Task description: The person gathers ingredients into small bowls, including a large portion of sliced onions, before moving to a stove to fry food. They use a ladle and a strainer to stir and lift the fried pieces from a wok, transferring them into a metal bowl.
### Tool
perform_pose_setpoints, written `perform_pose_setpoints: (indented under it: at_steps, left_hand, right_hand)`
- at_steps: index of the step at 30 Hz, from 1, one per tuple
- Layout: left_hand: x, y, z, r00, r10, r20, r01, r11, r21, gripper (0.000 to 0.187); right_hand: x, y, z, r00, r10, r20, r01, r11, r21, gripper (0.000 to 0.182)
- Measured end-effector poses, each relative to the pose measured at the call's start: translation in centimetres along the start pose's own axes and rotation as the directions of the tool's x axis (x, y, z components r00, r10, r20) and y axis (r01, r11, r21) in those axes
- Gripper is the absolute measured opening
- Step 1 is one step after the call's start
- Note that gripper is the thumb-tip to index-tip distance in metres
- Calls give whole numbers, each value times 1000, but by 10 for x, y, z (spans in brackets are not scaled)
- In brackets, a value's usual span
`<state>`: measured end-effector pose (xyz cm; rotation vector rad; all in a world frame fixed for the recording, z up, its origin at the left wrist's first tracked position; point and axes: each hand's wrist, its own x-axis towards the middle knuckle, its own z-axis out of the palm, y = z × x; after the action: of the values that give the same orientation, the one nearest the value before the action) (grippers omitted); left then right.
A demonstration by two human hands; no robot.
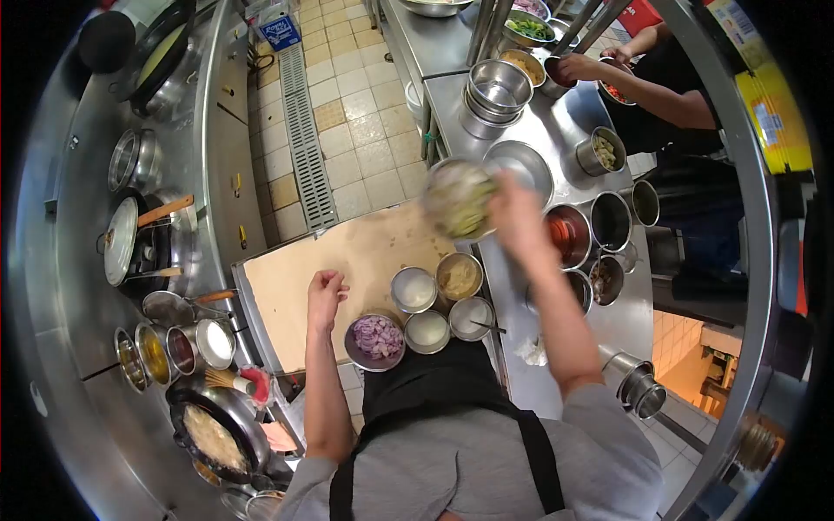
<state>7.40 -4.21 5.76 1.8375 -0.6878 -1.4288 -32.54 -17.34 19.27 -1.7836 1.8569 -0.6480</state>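
Note:
My right hand (516, 213) grips the edge of a metal bowl (459, 198) with pale green pieces in it; both are smeared by motion. The bowl hangs above the right end of a light brown board (347, 247). Over the board's left part is my left hand (327, 295), its fingers curled in with nothing seen in them. Near it stands a bowl of chopped purple onion (378, 337). Beside that are a bowl of tan paste (459, 275) and bowls with whitish contents (413, 289), one of them holding a spoon (486, 326).
The right steel counter (556, 373) carries stacked bowls (499, 85), a wide shallow pan (521, 169) and several pots (611, 220). A co-worker's arms (647, 91) reach over bowls at the far right. On the left are a wok of frying food (213, 438) and a lidded pan (122, 241).

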Motion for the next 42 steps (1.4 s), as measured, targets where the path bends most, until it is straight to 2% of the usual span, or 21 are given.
perform_pose_setpoints:
  at_steps: [1, 2, 5, 8, 11, 12, 14, 15, 17, 18, 20, 21, 23, 26, 29, 30, 33, 36, 39, 41, 42]
  left_hand:
    - [7, 5, 5, 1000, 1, 22, 0, 998, -62, 25]
    - [15, 11, 11, 999, 4, 41, 1, 992, -124, 27]
    - [44, 8, 24, 997, -44, 64, 59, 967, -248, 33]
    - [58, -14, 33, 991, -104, 87, 120, 971, -208, 35]
    - [62, -24, 45, 992, -73, 101, 83, 991, -107, 32]
    - [65, -30, 51, 993, -47, 108, 56, 995, -85, 31]
    - [62, -30, 59, 996, -20, 87, 29, 994, -106, 26]
    - [57, -25, 65, 998, -22, 64, 28, 996, -87, 25]
    - [53, -21, 71, 999, -20, 33, 22, 997, -74, 24]
    - [54, -25, 70, 999, -19, 33, 22, 997, -76, 24]
    - [54, -26, 70, 999, -35, 24, 37, 997, -67, 29]
    - [48, -22, 69, 999, -35, 31, 37, 997, -68, 29]
    - [34, -8, 72, 998, -32, 45, 35, 996, -76, 31]
    - [28, -5, 71, 997, -46, 67, 52, 994, -97, 38]
    - [28, -8, 68, 996, -80, 49, 84, 993, -85, 39]
    - [30, -10, 67, 995, -93, 43, 96, 992, -79, 40]
    - [31, -17, 62, 993, -116, 25, 118, 988, -102, 41]
    - [33, -22, 58, 994, -106, 37, 109, 990, -89, 38]
    - [39, -32, 44, 996, -71, 60, 76, 993, -88, 34]
    - [40, -33, 34, 998, -34, 55, 40, 993, -111, 33]
    - [40, -35, 29, 998, -24, 56, 31, 992, -119, 32]
  right_hand:
    - [-5, -19, 37, 995, -20, 100, 13, 997, 70, 41]
    - [-5, -14, 92, 987, -121, 107, 101, 980, 172, 41]
    - [-15, -16, 198, 971, -155, 181, 137, 985, 107, 38]
    - [-29, 6, 232, 966, -33, 255, 15, 997, 70, 34]
    - [-32, -28, 101, 970, -93, 222, 49, 980, 195, 31]
    - [-28, -5, 81, 991, 9, 137, -22, 996, 90, 29]
    - [-14, 27, 1, 991, 135, -15, -134, 990, 41, 30]
    - [-1, 58, -31, 976, 124, -180, -135, 990, -50, 31]
    - [40, 121, -93, 916, 124, -381, -219, 951, -217, 25]
    - [65, 148, -118, 852, 323, -411, -471, 816, -335, 24]
    - [107, 258, -137, 799, 333, -501, -557, 725, -405, 28]
    - [126, 306, -141, 765, 393, -511, -592, 742, -315, 25]
    - [134, 305, -160, 675, 727, -127, -727, 684, 51, 21]
    - [157, 349, -132, 538, 840, -64, -794, 531, 295, 22]
    - [151, 375, -116, 705, 611, -360, -671, 739, -60, 27]
    - [131, 357, -115, 784, 286, -551, -414, 902, -120, 34]
    - [68, 277, -137, 815, 217, -538, -387, 894, -225, 30]
    - [-18, 221, -163, 775, 236, -586, -345, 935, -79, 28]
    - [-124, 200, -184, 669, 283, -688, -311, 947, 87, 31]
    - [-200, 167, -199, 542, 638, -546, -495, 768, 407, 32]
    - [-238, 169, -196, 482, 654, -583, -569, 740, 360, 31]
